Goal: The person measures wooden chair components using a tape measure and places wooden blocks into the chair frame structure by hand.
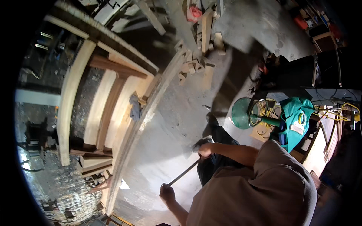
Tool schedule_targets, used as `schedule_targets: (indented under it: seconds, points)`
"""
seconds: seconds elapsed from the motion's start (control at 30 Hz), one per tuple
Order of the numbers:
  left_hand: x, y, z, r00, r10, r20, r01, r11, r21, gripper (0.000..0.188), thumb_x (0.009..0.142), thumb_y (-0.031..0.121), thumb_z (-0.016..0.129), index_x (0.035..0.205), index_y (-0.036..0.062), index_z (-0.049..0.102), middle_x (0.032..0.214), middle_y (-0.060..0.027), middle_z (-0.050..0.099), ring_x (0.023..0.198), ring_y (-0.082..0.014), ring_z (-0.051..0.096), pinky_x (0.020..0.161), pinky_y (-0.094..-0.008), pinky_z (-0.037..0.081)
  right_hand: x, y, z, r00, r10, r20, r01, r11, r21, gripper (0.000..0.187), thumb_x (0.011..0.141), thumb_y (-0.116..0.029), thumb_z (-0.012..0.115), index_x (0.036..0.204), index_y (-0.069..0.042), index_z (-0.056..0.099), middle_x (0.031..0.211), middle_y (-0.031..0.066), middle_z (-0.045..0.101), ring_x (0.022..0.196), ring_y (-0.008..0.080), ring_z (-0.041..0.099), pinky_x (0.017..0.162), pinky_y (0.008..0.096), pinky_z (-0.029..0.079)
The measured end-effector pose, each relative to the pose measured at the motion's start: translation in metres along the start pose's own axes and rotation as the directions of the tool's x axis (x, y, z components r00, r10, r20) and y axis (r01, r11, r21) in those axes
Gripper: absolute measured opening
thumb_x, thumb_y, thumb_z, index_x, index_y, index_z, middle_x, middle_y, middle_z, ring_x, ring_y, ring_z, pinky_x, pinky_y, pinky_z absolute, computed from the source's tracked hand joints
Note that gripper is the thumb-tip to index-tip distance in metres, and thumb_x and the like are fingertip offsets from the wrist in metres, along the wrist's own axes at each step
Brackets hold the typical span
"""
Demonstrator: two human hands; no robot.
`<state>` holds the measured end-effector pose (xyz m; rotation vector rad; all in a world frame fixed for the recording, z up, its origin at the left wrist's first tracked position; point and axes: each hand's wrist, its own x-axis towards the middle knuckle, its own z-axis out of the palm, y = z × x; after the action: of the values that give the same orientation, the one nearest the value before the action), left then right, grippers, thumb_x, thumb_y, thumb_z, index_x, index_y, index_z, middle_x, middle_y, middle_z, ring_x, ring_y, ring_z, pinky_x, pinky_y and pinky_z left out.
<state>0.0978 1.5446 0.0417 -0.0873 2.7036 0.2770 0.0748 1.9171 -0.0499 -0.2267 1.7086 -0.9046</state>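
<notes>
My left hand (167,192) is closed around the lower end of a thin, dark, straight strip (184,172). Toward the strip's upper end, my right hand (205,149) is closed on it, close to my trouser leg. The strip slants between the two hands above the grey floor; its material is too small to tell. To the left stands a workbench (141,122) carrying pale and dark brown wooden boards. A crumpled grey cloth (135,107) lies there.
Wood offcuts (194,64) are scattered on the floor ahead. A round green stool (241,113) stands at the right, beside a green cloth (296,120) and yellow cords (268,111). A long pale curved board (73,101) lies at the far left.
</notes>
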Motion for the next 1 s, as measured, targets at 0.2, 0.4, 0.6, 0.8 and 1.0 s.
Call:
schedule_targets:
  seconds: [0.2, 0.4, 0.6, 0.8, 1.0]
  points:
    - [0.041, 0.033, 0.029, 0.987, -0.143, 0.069, 0.146, 0.643, -0.752, 0.02, 0.093, 0.022, 0.045, 0.093, 0.0058, 0.057, 0.093, -0.0143, 0.063, 0.082, -0.0288, 0.062, 0.071, -0.0381, 0.052, -0.089, 0.024, -0.051, 0.972, 0.064, -0.225, -0.083, 0.994, -0.075, 0.033, 0.077, -0.031, 0.057, 0.093, -0.006, 0.072, 0.096, 0.0146, 0.069, 0.089, 0.034, 0.066, 0.072, 0.0474, 0.051]
    - [0.046, 0.106, 0.035, 0.843, -0.285, 0.456, 0.496, 0.085, -0.864, 0.022, 0.091, 0.021, 0.056, 0.102, 0.0025, 0.058, 0.099, -0.013, 0.064, 0.088, -0.0256, 0.064, 0.072, -0.0382, 0.053, -0.119, 0.124, -0.071, 0.837, 0.15, -0.527, -0.092, 0.987, 0.135, 0.033, 0.081, -0.046, 0.057, 0.084, -0.018, 0.073, 0.074, 0.0045, 0.069, 0.071, 0.0254, 0.067, 0.066, 0.0386, 0.053]
    - [0.01, 0.084, 0.043, 0.717, -0.307, 0.626, 0.662, 0.582, -0.472, 0.019, 0.087, 0.011, 0.058, 0.102, 0.0013, 0.059, 0.095, -0.0135, 0.065, 0.085, -0.0278, 0.066, 0.066, -0.0387, 0.054, -0.154, 0.158, -0.051, 0.674, 0.318, -0.667, -0.032, 0.914, 0.404, 0.035, 0.085, -0.042, 0.059, 0.082, -0.011, 0.074, 0.075, 0.005, 0.071, 0.067, 0.0176, 0.068, 0.064, 0.0332, 0.053]
    - [0.08, 0.068, 0.052, 0.7, -0.258, 0.666, 0.701, 0.432, -0.568, 0.017, 0.084, 0.007, 0.061, 0.098, -0.0009, 0.06, 0.09, -0.0147, 0.065, 0.077, -0.0296, 0.067, 0.059, -0.0373, 0.054, -0.22, 0.122, -0.051, 0.619, 0.562, -0.548, 0.141, 0.607, 0.782, 0.03, 0.085, -0.031, 0.066, 0.079, -0.002, 0.072, 0.069, 0.0051, 0.069, 0.057, 0.0122, 0.063, 0.055, 0.0278, 0.051]
    - [0.166, 0.132, 0.055, 0.852, -0.092, 0.515, 0.498, 0.443, -0.745, 0.019, 0.08, 0.008, 0.064, 0.096, -0.003, 0.061, 0.082, -0.0138, 0.066, 0.069, -0.0244, 0.067, 0.055, -0.0327, 0.054, -0.232, 0.137, -0.037, 0.465, 0.669, -0.58, 0.22, 0.547, 0.808, 0.03, 0.084, -0.029, 0.065, 0.077, 0.0, 0.07, 0.064, 0.0047, 0.064, 0.051, 0.0118, 0.057, 0.047, 0.0279, 0.044]
